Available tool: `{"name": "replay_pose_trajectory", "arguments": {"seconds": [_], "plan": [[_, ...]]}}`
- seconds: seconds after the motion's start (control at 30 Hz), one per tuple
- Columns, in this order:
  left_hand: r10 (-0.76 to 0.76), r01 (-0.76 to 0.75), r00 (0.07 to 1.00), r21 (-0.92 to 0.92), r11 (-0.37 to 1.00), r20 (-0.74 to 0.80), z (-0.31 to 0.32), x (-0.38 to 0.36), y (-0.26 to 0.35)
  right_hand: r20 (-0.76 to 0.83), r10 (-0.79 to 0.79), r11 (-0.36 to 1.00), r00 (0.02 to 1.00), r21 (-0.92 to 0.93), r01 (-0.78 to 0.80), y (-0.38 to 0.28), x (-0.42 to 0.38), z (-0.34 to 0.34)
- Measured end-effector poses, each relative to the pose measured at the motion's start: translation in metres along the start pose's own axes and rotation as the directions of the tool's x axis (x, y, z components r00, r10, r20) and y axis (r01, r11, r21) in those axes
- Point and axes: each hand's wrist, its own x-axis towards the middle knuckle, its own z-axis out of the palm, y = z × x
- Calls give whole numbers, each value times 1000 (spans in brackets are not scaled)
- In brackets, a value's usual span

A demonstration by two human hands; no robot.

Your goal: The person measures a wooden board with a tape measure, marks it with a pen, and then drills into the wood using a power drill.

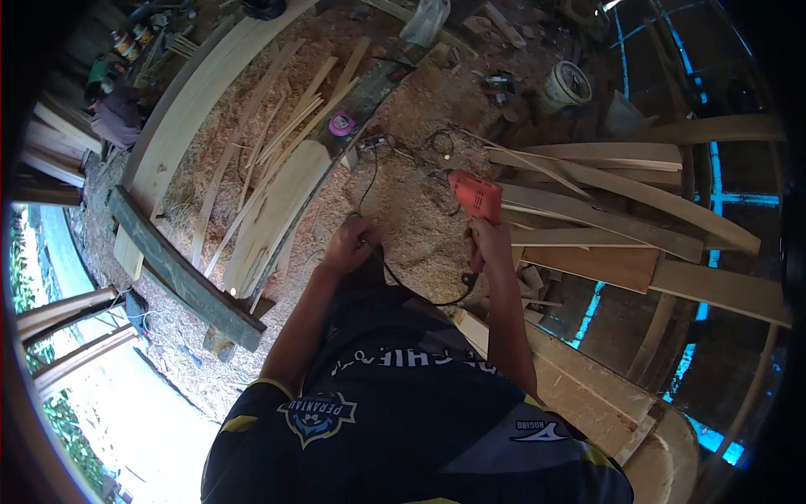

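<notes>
My right hand grips the handle of a red power drill, whose front end points forward and a little left. A black cord runs from the drill's handle in a loop across my front to my left hand. The fingers of my left hand are closed around this cord, which continues forward toward the workbench. Left of that hand lies a pale wooden board on the bench, with thin wood strips beside it. A pink round object sits near the board's far end.
Wood shavings cover the ground. Several planks are stacked at the right. A white bucket stands at the far right. A dark beam crosses the left side, near a long curved plank.
</notes>
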Motion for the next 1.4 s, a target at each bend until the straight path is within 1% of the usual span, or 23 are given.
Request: {"name": "replay_pose_trajectory", "arguments": {"seconds": [0.07, 0.13, 0.17, 0.2, 0.23, 0.33, 0.37, 0.43, 0.5, 0.57, 0.6, 0.7, 0.87, 0.93, 0.97, 1.03, 1.07, 1.1, 1.13, 1.27, 1.33, 1.37, 1.4], "plan": [[-20, 20, 999, -16, 1000, 31, 2, 27, -7, 20, 20, 999, 1000, 29, -20, -17, 35, 0], [-89, 79, 983, 66, 995, 164, 5, 53, -17, 52, 34, 997, 998, 61, -37, -33, 73, 1], [-101, 92, 980, 62, 994, 174, 7, 63, -22, 56, 27, 991, 998, 128, -33, -41, 90, -1], [-95, 88, 953, 37, 995, 288, 7, 76, -26, 61, 14, 981, 998, 194, -26, -49, 105, -2], [-83, 85, 915, 13, 996, 394, 7, 89, -27, 65, 22, 981, 998, 192, -34, -61, 115, -1], [-119, 116, 859, 37, 993, 499, 18, 114, -16, 59, 6, 958, 998, 287, -23, -94, 140, -4], [-127, 124, 858, 40, 991, 498, 25, 124, -10, 77, -7, 940, 997, 341, -20, -104, 149, -5], [-219, 206, 772, 92, 974, 597, 47, 145, 4, 107, -14, 922, 994, 387, -29, -122, 168, -8], [-220, 228, 794, 58, 972, 567, 81, 162, 11, 122, -27, 881, 992, 472, -34, -134, 191, -10], [-83, 85, 911, 13, 996, 405, 123, 173, 15, 133, -20, 897, 991, 440, -41, -141, 217, -17], [-14, 12, 927, 7, 1000, 376, 139, 180, 16, 129, -36, 907, 991, 421, -21, -148, 234, -20], [-63, 71, 962, -20, 997, 265, 179, 204, 29, 209, -36, 886, 977, 459, -66, -159, 273, -34], [-148, 164, 932, -23, 986, 331, 222, 236, 35, 241, -1, 905, 970, 413, -101, -168, 323, -43], [-157, 182, 970, -131, 974, 185, 234, 242, 39, 244, 3, 910, 970, 401, -104, -166, 335, -40], [-164, 188, 970, -132, 973, 179, 243, 245, 36, 248, 1, 910, 969, 401, -104, -164, 340, -36], [-163, 198, 975, -258, 946, 151, 259, 252, 27, 263, -6, 912, 965, 397, -103, -155, 351, -28], [-168, 200, 975, -255, 946, 142, 265, 257, 29, 277, 2, 908, 961, 402, -118, -146, 356, -24], [-346, 367, 930, -263, 893, 123, 271, 260, 31, 290, 13, 903, 957, 408, -136, -137, 361, -19], [-513, 520, 852, -273, 809, 105, 276, 261, 29, 282, 11, 902, 959, 412, -131, -131, 364, -12], [-576, 574, 814, -252, 779, 74, 286, 258, -6, 307, 23, 915, 952, 377, -144, -104, 375, 11], [-582, 592, 801, -341, 731, 141, 287, 252, -34, 307, 16, 920, 952, 369, -134, -85, 387, 24], [-581, 590, 802, -337, 733, 140, 288, 251, -55, 307, 14, 918, 952, 373, -134, -75, 393, 32], [-477, 450, 879, -346, 823, 9, 290, 251, -81, 284, 19, 908, 959, 396, -135, -63, 401, 40]]}}
